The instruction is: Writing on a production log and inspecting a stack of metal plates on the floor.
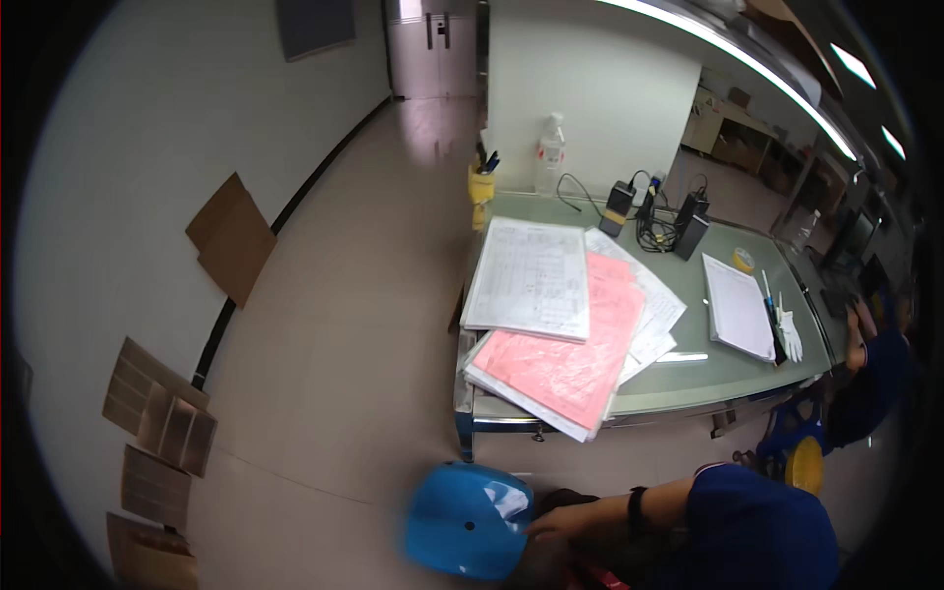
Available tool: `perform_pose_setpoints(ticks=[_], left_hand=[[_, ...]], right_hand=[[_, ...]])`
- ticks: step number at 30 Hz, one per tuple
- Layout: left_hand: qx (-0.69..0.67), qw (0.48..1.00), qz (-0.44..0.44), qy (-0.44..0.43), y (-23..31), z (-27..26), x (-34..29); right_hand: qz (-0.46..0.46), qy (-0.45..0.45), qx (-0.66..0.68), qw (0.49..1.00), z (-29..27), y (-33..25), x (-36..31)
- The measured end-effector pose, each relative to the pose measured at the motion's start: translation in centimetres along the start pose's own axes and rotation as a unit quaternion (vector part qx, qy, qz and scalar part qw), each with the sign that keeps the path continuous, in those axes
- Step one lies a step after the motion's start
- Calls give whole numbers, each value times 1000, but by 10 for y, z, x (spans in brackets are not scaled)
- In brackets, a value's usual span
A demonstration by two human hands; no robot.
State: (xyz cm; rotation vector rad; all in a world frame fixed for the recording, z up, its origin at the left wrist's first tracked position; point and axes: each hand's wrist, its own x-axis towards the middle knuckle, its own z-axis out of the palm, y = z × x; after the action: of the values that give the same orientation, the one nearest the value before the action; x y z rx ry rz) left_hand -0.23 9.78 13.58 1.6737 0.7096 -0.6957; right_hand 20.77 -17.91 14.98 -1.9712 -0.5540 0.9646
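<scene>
Near the lower edge, my right hand reaches leftward, with a dark band on its wrist and a blue sleeve above. Its fingers are at the right rim of a blue plastic stool and appear closed on it; the fingertips are partly lost in blur. A small dark hole shows in the seat, beside a bright white patch. My left hand is out of view. Beyond the stool stands a desk, where pink sheets lie fanned under a stack of white printed papers.
On the desk are a clear bottle, a yellow pen holder, black handheld devices with cables, a paper pad, tape and a white glove. Flattened cardboard leans against the left wall. Another person sits at right.
</scene>
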Motion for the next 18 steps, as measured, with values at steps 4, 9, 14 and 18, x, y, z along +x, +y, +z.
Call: perform_pose_setpoints(ticks=[4, 9, 14, 18], left_hand=[[-157, 982, -86, -59, 63, -34, -52], [-25, 998, 0, -50, 151, -99, -40], [-47, 990, 128, 47, 248, -133, 13], [-30, 987, 152, 46, 364, -82, -37]], right_hand=[[104, 124, 49, 986, -83, -63, -105], [152, 420, 404, 798, -161, -94, -170], [144, 462, 530, 697, -179, -97, -144], [119, 431, 549, 706, -164, -79, -139]])
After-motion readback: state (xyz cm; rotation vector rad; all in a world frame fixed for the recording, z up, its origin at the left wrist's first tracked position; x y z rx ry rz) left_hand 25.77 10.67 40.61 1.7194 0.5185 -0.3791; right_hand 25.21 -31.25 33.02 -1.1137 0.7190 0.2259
